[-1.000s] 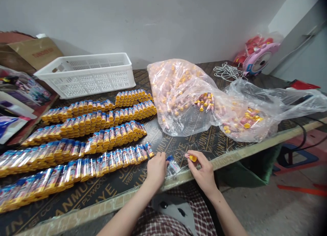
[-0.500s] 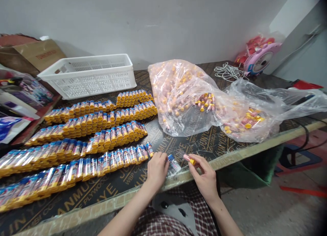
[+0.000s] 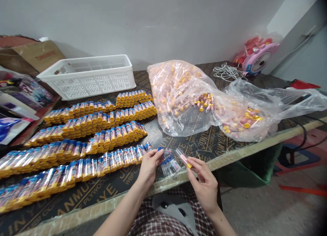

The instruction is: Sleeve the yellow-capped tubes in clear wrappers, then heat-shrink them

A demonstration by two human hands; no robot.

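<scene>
In my right hand (image 3: 204,181), thumb and fingers pinch the yellow end of a small clear tube (image 3: 183,157) with pink inside. The tube tilts up and to the left. My left hand (image 3: 150,164) is closed on a blue-edged clear plastic sleeve (image 3: 160,149), partly hidden by the fingers. Between the hands, by the table's front edge, lie several flat printed clear sleeves (image 3: 170,166). Left of my left hand runs a row of yellow-bottomed tubes in blue-topped sleeves (image 3: 109,161).
More rows of sleeved tubes (image 3: 122,132) stand behind. A white basket (image 3: 94,80) sits at the back. Large clear bags of tubes (image 3: 176,89) lie behind my hands. A pink fan (image 3: 260,58) and a white cord (image 3: 227,71) are at the back right.
My left hand has come back from the end of the front row and now pinches a sleeve. The tube in my right hand now shows more of its clear length.
</scene>
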